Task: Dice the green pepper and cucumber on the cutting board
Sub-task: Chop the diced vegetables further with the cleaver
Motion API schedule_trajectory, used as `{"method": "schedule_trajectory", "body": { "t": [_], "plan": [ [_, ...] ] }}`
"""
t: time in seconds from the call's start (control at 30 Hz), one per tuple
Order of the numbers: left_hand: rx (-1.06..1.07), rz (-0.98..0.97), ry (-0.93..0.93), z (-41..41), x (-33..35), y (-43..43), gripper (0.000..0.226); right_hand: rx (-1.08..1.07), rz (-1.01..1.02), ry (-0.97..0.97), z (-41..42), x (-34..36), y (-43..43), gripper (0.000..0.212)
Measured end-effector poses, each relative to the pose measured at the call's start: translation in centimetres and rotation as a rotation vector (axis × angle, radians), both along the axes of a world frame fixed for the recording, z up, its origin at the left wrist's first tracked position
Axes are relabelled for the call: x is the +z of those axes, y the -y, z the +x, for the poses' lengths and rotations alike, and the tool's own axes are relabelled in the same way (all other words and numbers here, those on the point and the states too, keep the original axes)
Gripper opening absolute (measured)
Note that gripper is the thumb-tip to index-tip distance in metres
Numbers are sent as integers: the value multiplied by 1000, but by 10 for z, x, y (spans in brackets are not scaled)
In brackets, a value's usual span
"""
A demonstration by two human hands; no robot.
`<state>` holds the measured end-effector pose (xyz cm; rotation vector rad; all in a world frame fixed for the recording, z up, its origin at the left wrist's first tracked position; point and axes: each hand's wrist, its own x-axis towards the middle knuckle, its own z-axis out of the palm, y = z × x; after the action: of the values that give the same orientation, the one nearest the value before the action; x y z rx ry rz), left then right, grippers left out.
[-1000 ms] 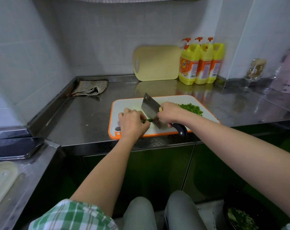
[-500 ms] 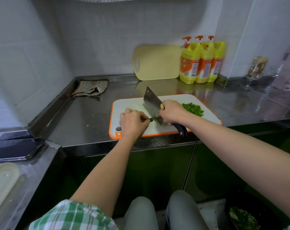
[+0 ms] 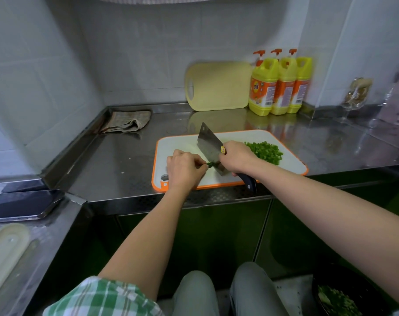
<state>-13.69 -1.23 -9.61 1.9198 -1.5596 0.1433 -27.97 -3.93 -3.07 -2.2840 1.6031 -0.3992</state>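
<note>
A white cutting board [image 3: 178,142] with an orange rim lies on the steel counter. My left hand [image 3: 185,168] curls over a small piece of green pepper [image 3: 209,164], most of it hidden under the fingers. My right hand [image 3: 236,156] grips a cleaver [image 3: 208,144] by its black handle; the blade is tilted, its lower edge at the pepper beside my left fingers. A heap of diced green pepper [image 3: 265,152] sits on the board just right of my right hand. No cucumber is visible on the board.
A yellow cutting board [image 3: 219,86] leans on the back wall beside three yellow detergent bottles [image 3: 280,87]. A folded cloth [image 3: 126,122] lies at the back left. A glass [image 3: 354,96] stands far right. A dark bowl [image 3: 344,295] with green pieces sits low at the bottom right.
The cleaver has kept chopping at the pepper piece, rocking up and down beside my left fingers. My left hand stays in place on the pepper.
</note>
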Motion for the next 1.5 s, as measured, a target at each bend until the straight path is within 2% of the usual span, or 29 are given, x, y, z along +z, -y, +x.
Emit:
{"method": "schedule_trajectory", "body": {
  "t": [0.1, 0.23, 0.43, 0.67, 1.03, 1.2, 1.4, 1.5],
  "plan": [
    [6, 8, -10, 1, -3, 3, 14, 26, 14, -6, -2, 10, -2, 14],
    [14, 18, -11, 3, -4, 4, 14, 50, 86, -117, 1, 19, -9, 17],
    [6, 8, -4, 3, -4, 4, 14, 40, 122, -79, 3, 13, -6, 13],
    [-10, -9, -25, 4, -5, 4, 13, 2, 40, -30, 5, 5, -3, 11],
    [12, 12, -35, 6, -7, 7, 13, 38, 110, -116, 6, 17, -7, 24],
    [4, 10, -9, 5, -5, 6, 17, 11, 91, -69, 11, 7, -5, 9],
    [-24, 11, -16, 3, -2, 2, 14, -6, -13, -4, 0, 3, -1, 11],
    [-22, 9, -43, 3, 0, 2, 15, 40, 23, -16, -6, 11, -2, 11]
  ]
}}
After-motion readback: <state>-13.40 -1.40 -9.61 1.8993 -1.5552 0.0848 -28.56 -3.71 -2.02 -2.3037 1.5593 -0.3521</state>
